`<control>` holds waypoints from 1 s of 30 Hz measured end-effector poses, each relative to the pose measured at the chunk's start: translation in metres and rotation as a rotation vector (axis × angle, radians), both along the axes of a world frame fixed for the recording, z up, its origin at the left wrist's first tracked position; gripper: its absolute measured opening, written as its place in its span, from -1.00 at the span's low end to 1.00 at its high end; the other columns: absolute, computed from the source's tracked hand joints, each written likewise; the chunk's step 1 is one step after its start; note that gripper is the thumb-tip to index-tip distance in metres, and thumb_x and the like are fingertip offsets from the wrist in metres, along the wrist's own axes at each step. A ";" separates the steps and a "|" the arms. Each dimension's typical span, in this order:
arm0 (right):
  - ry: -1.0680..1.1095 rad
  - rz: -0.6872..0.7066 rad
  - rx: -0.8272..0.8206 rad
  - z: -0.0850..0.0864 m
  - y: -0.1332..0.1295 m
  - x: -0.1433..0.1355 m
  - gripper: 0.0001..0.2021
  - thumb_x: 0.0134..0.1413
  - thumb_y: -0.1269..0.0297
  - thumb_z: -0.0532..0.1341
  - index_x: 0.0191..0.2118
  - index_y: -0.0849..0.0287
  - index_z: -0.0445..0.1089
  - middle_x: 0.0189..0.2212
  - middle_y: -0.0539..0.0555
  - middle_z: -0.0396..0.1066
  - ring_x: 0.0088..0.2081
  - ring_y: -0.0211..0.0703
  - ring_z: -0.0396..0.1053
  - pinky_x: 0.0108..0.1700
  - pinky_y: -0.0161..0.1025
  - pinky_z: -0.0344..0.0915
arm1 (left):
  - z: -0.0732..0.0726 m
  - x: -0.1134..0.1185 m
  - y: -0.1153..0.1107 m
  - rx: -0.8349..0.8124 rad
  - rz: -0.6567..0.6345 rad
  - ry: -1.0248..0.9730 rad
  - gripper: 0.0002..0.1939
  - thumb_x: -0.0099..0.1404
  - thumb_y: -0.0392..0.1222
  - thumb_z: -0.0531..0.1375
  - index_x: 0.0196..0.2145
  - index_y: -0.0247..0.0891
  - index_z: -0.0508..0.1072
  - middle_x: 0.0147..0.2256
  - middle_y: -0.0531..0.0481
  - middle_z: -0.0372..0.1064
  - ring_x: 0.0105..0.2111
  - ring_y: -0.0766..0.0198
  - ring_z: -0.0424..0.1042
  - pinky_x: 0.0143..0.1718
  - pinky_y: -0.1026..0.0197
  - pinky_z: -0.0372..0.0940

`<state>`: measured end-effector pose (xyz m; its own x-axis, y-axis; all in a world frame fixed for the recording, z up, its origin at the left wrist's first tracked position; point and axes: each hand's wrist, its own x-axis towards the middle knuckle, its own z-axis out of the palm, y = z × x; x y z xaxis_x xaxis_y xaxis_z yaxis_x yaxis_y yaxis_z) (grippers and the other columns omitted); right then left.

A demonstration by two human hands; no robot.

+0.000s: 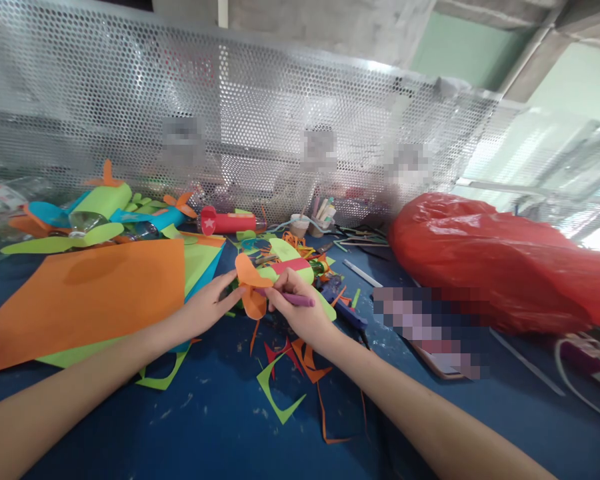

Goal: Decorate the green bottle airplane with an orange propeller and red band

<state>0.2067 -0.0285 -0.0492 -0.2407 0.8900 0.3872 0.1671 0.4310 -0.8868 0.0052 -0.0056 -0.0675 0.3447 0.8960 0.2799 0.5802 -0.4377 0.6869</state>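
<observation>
Pinched between the fingertips of my left hand [213,303] is the edge of an orange paper propeller [254,303]. My right hand [300,317] grips a purple marker [300,300], its tip end close to the propeller's middle. Behind the propeller lies a bottle plane [293,267] wrapped in green and red paper, with light green wings; my right hand hides part of it. Whether the tip touches the paper, I cannot tell. Just right of my right hand rests a blue glue gun [350,313].
Orange paper sheets [120,293] lie at left, with finished paper planes [100,207] behind. A red bottle plane [227,221] and cups of pens [323,217] stand near the perforated metal screen [280,120]. Green scraps [280,400] litter the front. A red plastic bag [480,253] sits right.
</observation>
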 end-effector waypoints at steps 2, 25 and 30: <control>0.004 -0.020 0.006 -0.001 0.000 0.000 -0.76 0.13 0.14 0.20 -0.42 0.09 0.14 -0.57 -0.11 0.31 -0.51 -0.26 0.26 -0.40 -0.27 0.19 | -0.001 0.000 0.000 -0.006 0.003 -0.004 -0.38 0.35 0.21 -0.05 0.20 -0.21 0.23 0.21 -0.14 0.24 0.21 -0.01 0.20 0.16 -0.01 0.18; 0.009 -0.027 0.000 0.000 0.000 0.000 -0.75 0.12 0.15 0.20 -0.44 0.09 0.13 -0.60 -0.12 0.27 -0.54 -0.28 0.21 -0.44 -0.29 0.15 | -0.007 -0.002 0.004 0.025 0.018 0.007 -0.39 0.35 0.22 -0.06 0.19 -0.18 0.24 0.20 -0.13 0.27 0.20 0.00 0.23 0.15 -0.02 0.20; 0.017 -0.016 0.002 0.002 0.000 0.000 -0.77 0.10 0.17 0.20 -0.43 0.09 0.13 -0.60 -0.12 0.27 -0.53 -0.26 0.23 -0.43 -0.28 0.16 | -0.006 -0.001 0.004 0.043 -0.008 -0.012 -0.41 0.35 0.21 -0.06 0.19 -0.17 0.24 0.18 -0.11 0.29 0.18 0.01 0.25 0.15 -0.03 0.21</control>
